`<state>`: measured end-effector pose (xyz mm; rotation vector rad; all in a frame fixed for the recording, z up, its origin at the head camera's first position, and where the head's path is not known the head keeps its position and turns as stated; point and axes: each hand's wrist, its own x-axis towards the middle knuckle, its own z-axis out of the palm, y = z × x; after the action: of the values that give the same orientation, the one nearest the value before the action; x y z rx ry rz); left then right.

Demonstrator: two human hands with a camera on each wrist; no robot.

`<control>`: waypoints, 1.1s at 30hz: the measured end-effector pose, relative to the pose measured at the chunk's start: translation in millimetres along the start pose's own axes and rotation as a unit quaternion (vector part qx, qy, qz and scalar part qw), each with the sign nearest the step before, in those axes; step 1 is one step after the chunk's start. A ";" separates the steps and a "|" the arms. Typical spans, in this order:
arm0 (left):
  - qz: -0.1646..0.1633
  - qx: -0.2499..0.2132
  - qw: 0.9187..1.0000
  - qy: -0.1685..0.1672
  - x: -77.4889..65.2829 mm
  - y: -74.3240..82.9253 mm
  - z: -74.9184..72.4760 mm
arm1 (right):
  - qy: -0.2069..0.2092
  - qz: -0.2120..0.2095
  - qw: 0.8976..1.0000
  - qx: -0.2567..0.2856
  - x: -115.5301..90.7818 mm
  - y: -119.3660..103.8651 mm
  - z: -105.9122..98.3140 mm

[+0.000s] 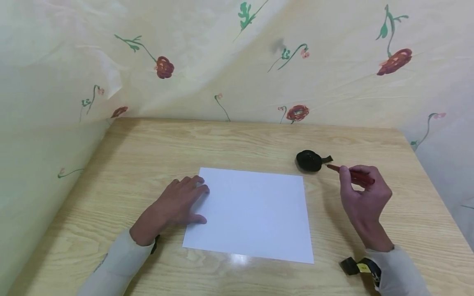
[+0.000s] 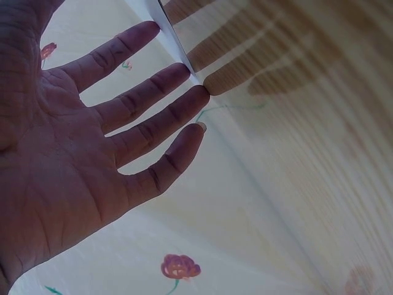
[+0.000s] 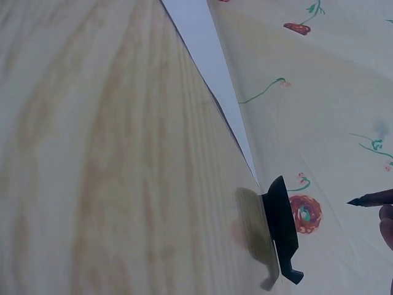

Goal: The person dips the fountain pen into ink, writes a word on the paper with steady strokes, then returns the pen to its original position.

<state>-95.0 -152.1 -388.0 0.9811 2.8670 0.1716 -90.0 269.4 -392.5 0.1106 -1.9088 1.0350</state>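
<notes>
A white sheet of paper (image 1: 252,213) lies on the wooden table. My left hand (image 1: 181,201) rests at its left edge, fingers spread and fingertips touching the sheet; the left wrist view shows the palm (image 2: 61,141) raised and the fingertips down at the paper's edge. On the right, my right hand (image 1: 364,197) pinches a slim red-brown brush (image 1: 355,176) above the table. Its dark pointed tip (image 3: 359,201) hangs in the air near a small black dish (image 1: 309,161) with a short handle. What the dish holds cannot be made out.
The dish stands just beyond the sheet's upper right corner. A flowered cloth (image 1: 207,61) hangs behind the table (image 1: 207,139) and along its sides. Each wrist carries a dark strap; a black block (image 1: 349,266) juts from the right one.
</notes>
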 end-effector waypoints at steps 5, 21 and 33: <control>0.002 0.007 1.000 0.001 0.1 0.0 0.5 | -0.012 -0.003 1.000 -0.015 -0.7 2.1 -0.2; -0.005 0.005 1.000 -0.006 0.6 -0.4 1.1 | -0.073 -0.007 0.997 0.019 -0.5 6.7 11.9; -0.006 0.002 1.000 -0.007 0.0 -0.6 -0.7 | -0.124 0.063 0.990 -0.030 2.5 10.6 29.3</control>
<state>-95.4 -152.6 -387.4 0.9617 2.8603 0.1569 -116.4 256.6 -403.3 0.0878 -2.1939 1.0872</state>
